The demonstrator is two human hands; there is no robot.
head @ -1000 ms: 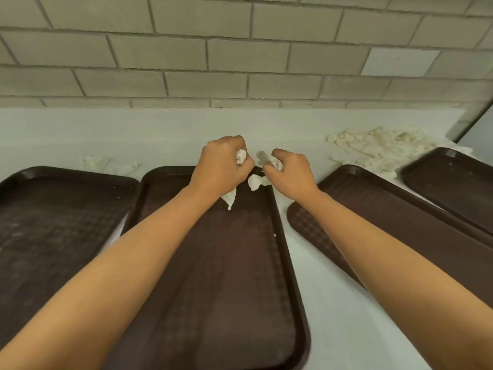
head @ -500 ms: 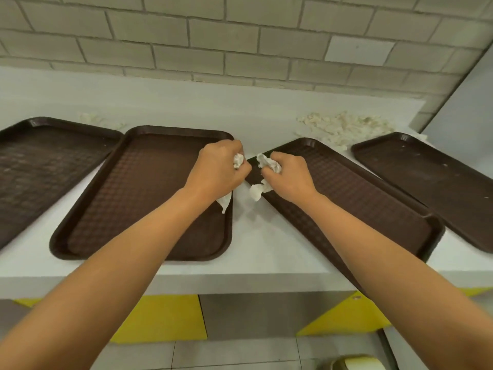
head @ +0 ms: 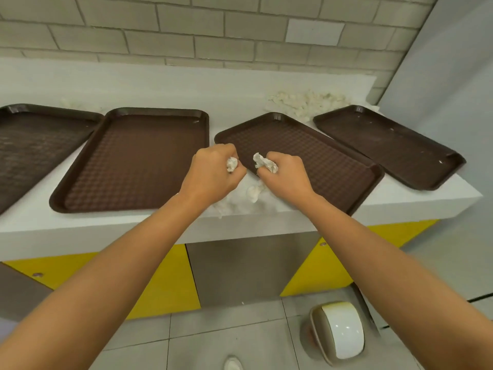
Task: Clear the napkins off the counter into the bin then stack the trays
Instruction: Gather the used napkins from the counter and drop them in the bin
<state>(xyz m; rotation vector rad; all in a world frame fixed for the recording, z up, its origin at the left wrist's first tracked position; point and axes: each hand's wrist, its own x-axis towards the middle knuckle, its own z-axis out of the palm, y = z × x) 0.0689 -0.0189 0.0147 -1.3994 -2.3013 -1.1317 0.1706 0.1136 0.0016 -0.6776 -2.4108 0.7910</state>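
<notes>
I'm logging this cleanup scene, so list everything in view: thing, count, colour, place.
Brown textured plastic trays: four, dark brown, side by side on the counter.
White counter: one, white, against the wall.
Pile of crumpled paper napkins: one, off-white, counter's back right.
Napkin scraps: few, off-white, counter's back left.
Crumpled napkin wads: two, white, one in each hand.
Loose napkin bits: some, white, under the hands, blurred.
Swing-lid bin: one, beige with white lid, floor at lower right.
Cabinet panels: two yellow, one grey between, under the counter.
Block wall: one, grey-beige, behind the counter.
Left hand: one, grips a wad, above the counter's front.
Right hand: one, grips a wad, beside the left.
</notes>
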